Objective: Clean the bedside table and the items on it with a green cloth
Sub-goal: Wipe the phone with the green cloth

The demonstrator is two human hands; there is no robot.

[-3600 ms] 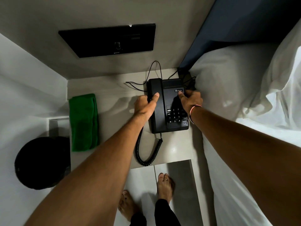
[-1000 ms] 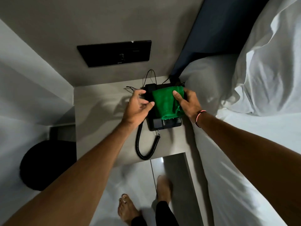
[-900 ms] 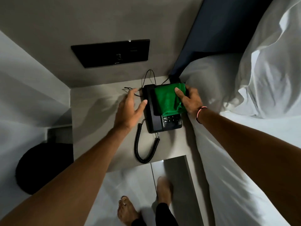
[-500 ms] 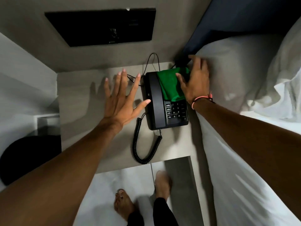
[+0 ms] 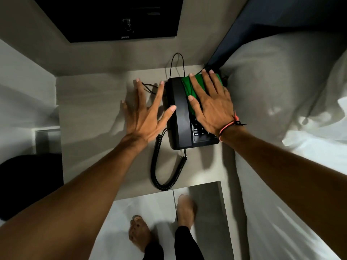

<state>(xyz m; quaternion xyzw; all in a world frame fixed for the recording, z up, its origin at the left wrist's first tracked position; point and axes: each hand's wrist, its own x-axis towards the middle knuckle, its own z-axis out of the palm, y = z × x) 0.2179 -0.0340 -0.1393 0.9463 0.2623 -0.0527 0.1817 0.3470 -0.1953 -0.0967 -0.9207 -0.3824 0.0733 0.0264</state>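
Observation:
A black telephone stands on the grey bedside table, at its right side by the bed. The green cloth lies on the phone's upper right part. My right hand presses flat on the cloth, fingers spread, and covers most of it and part of the keypad. My left hand rests flat on the table just left of the phone, fingers spread, thumb touching the handset's side. The phone's coiled cord loops toward the table's front edge.
The white bed with a pillow borders the table on the right. A black wall panel hangs above. A black round bin sits lower left. Thin cables run behind the phone. My bare feet stand on the tiled floor.
The cloth went from the table's left side onto the phone. My right hand slid it up the phone and now lies flat over it. My left hand opened beside the handset.

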